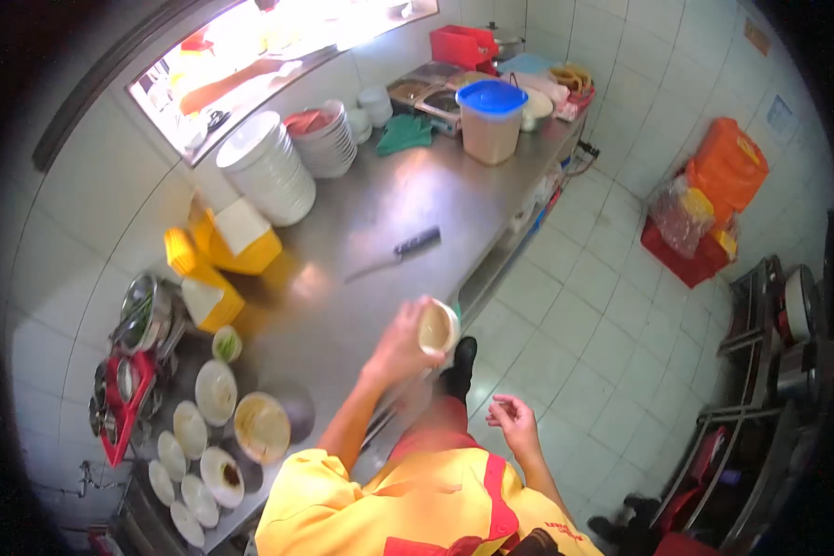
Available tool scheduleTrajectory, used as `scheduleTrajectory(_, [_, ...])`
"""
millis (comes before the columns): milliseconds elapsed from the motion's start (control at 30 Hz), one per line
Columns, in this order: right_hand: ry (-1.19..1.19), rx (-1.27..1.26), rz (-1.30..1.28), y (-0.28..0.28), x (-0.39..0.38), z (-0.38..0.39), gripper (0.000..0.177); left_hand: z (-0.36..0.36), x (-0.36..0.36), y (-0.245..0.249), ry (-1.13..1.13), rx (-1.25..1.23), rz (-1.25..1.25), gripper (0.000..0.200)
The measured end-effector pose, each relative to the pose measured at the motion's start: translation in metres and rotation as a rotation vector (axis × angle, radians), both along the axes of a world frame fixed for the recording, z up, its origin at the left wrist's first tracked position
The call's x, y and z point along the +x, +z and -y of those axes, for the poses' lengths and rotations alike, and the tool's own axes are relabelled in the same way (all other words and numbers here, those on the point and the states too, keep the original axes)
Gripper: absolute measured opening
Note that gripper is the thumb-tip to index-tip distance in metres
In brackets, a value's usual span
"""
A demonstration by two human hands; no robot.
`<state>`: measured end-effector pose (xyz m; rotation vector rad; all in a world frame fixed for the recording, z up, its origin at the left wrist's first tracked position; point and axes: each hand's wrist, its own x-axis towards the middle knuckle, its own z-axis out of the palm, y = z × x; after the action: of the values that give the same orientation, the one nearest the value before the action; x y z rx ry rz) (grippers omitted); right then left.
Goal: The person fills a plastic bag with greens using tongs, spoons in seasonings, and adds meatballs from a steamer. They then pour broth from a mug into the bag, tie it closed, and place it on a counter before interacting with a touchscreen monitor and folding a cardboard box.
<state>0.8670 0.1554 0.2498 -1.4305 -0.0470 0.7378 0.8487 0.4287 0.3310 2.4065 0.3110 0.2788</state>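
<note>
My left hand (400, 345) grips a small white bowl (438, 328) by its side, held near the front edge of the steel table. The bowl is tilted, and its inside looks beige. My right hand (517, 423) hangs over the floor beside my body, fingers loosely bent and apart, with nothing in it. On the table beyond my left hand lies a knife (417, 244) with a black handle. Left of my left arm stand several small white bowls (216, 393), one with a dark residue, and a larger stained bowl (261, 428).
Tall stacks of white plates (267, 169) line the wall under a serving window. A blue-lidded plastic container (492, 120) and a green cloth (404, 134) are farther back. Yellow boxes (236, 243) stand at the left. A red crate (686, 252) sits on the floor, right; a dark rack (760, 371) is nearer.
</note>
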Motion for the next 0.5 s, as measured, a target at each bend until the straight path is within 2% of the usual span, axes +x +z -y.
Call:
scheduleTrajectory(67, [0.044, -0.152, 0.065, -0.009, 0.057, -0.014, 0.024, -0.067, 0.083, 0.01, 0.125, 0.192, 0.109, 0.093])
scheduleTrajectory(133, [0.054, -0.205, 0.149, -0.016, 0.128, -0.03, 0.028, -0.143, 0.171, 0.015, 0.247, 0.28, 0.165, 0.095])
scheduleTrajectory(200, [0.205, -0.54, 0.404, -0.008, 0.183, -0.034, 0.029, -0.219, 0.251, 0.015, 0.348, 0.353, 0.193, 0.096])
scheduleTrajectory(233, [0.164, -0.592, 0.556, -0.017, 0.207, -0.032, 0.03, -0.253, 0.286, 0.026, 0.418, 0.384, 0.113, 0.098])
scheduleTrajectory(267, [0.163, -0.6, 0.563, -0.017, 0.23, -0.026, 0.03, -0.284, 0.32, 0.036, 0.485, 0.412, 0.036, 0.1])
scheduleTrajectory(333, [0.194, -0.888, 0.679, -0.013, 0.268, -0.009, 0.034, -0.341, 0.375, 0.05, 0.614, 0.459, -0.018, 0.105])
scheduleTrajectory(400, [0.035, -0.843, 0.387, -0.016, 0.296, 0.006, 0.038, -0.39, 0.412, 0.069, 0.637, 0.418, -0.137, 0.11])
scheduleTrajectory(433, [0.038, -0.837, 0.38, -0.023, 0.307, 0.014, 0.038, -0.411, 0.428, 0.075, 0.625, 0.459, -0.225, 0.111])
scheduleTrajectory(500, [0.154, -1.048, 0.425, -0.039, 0.331, 0.031, 0.042, -0.434, 0.449, 0.085, 0.574, 0.516, -0.406, 0.115])
